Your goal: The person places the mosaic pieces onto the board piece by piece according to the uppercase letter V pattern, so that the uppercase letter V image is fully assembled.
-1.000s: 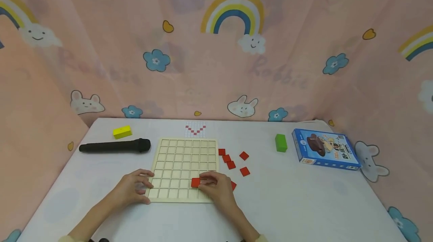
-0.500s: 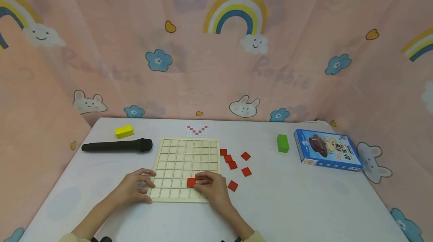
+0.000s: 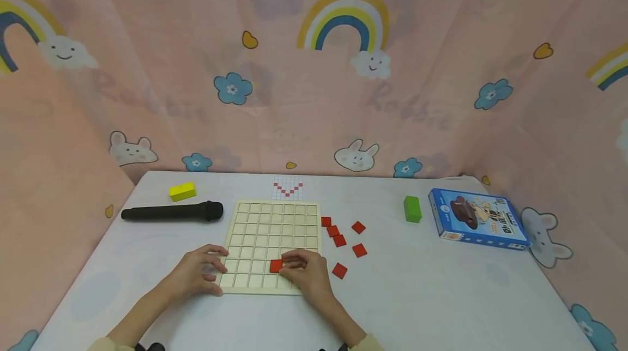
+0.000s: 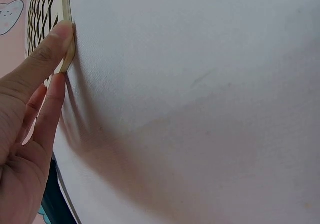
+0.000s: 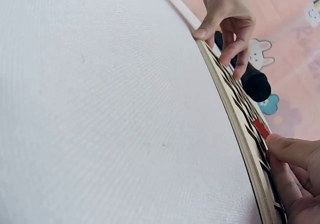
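A cream board with a grid of square recesses (image 3: 270, 231) lies flat on the white table. At its near-left corner is my left hand (image 3: 196, 272); the thumb (image 4: 55, 41) holds the near edge and the fingers the left edge. Over the lower right of the board, my right hand (image 3: 309, 274) pinches a red square tile (image 3: 276, 266) between thumb and fingers. In the right wrist view that red tile (image 5: 261, 128) shows tilted above the grid. Whether it touches a recess, I cannot tell. Several loose red tiles (image 3: 339, 270) lie right of the board.
Behind the board is a small paper (image 3: 288, 188) with a red V on a grid. A black microphone (image 3: 171, 212) and a yellow block (image 3: 182, 192) are at left. A green block (image 3: 412, 209) and a blue box (image 3: 478, 219) stand at right.
My right hand has moved slightly left across the board with the red tile, then nearly stopped. My left hand keeps its place at the corner. The whole head view has drifted a little.
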Motion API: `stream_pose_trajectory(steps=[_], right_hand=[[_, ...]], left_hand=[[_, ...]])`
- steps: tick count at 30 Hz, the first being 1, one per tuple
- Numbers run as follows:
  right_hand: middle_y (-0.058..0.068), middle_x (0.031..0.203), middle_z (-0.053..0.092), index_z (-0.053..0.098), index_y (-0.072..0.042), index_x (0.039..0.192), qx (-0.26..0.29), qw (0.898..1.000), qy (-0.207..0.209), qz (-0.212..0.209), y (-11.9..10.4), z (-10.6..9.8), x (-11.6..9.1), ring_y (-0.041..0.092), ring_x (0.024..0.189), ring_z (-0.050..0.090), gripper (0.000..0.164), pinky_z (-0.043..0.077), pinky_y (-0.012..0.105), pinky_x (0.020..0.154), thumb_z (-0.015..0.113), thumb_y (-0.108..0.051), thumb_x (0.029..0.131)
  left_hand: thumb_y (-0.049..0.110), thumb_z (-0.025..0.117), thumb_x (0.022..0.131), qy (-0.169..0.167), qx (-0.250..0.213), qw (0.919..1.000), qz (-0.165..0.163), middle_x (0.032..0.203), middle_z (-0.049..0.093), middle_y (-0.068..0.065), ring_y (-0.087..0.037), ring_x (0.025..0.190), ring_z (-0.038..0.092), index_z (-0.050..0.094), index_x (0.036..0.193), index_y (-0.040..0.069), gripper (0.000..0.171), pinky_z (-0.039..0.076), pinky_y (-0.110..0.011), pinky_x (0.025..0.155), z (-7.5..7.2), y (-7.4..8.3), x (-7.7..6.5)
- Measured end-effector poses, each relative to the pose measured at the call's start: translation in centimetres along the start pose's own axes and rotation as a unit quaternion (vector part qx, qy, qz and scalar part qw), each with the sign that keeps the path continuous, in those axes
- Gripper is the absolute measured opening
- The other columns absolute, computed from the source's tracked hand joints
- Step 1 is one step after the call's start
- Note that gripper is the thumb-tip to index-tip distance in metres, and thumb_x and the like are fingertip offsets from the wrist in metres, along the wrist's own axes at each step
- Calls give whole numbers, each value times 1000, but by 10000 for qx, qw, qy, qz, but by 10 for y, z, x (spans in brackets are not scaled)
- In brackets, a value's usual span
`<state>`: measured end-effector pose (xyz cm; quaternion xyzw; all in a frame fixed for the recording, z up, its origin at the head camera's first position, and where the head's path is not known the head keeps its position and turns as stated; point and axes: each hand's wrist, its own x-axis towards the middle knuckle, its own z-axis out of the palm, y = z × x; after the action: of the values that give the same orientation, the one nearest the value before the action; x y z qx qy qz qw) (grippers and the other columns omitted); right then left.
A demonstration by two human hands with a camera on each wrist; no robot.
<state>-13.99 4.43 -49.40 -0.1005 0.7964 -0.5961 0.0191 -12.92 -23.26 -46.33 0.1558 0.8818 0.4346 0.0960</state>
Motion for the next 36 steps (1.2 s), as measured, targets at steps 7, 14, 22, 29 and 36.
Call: stream_pose_trajectory(steps=[7, 14, 22, 29, 36], right_hand=[[7, 90, 72, 72, -1, 97, -139, 9997, -165, -79, -2, -2, 1, 10, 74, 68, 28, 57, 19, 70, 81, 2, 71], [8, 91, 72, 72, 0, 98, -256, 9993, -186, -201, -2, -1, 3, 8, 71, 67, 28, 57, 19, 68, 81, 1, 71], [8, 92, 72, 72, 0, 98, -252, 9994, -227, -121, -2, -1, 3, 8, 72, 67, 28, 56, 18, 69, 80, 0, 72], [6, 90, 71, 71, -2, 97, -202, 9996, -206, -23, -1, -1, 3, 8, 73, 68, 26, 56, 17, 70, 80, -2, 73], [9, 89, 71, 70, 0, 96, -30, 9997, -204, -162, 0, -1, 4, 14, 75, 69, 26, 57, 20, 72, 81, -2, 73]], left_hand=[[1, 90, 53, 26, 20, 10000, -71, 122, 54, -19, -40, 109, 54, 70, 81, 4, 34, 56, -17, 68, 1, 2, 0], [2, 90, 53, 30, 15, 10000, -74, 123, 53, -18, -39, 109, 53, 70, 81, 5, 34, 56, -17, 69, 1, 1, 1], [1, 90, 53, 3, -79, 9999, -83, 123, 53, -20, -41, 110, 53, 69, 81, 4, 34, 56, -17, 69, 1, 1, 0], [2, 89, 54, -36, -142, 9999, -8, 124, 52, -20, -42, 110, 53, 69, 81, 4, 34, 57, -18, 70, 1, 0, -1], [2, 89, 54, -25, -111, 9999, -71, 124, 52, -20, -41, 110, 53, 69, 82, 4, 34, 57, -19, 70, 0, 1, 0]])
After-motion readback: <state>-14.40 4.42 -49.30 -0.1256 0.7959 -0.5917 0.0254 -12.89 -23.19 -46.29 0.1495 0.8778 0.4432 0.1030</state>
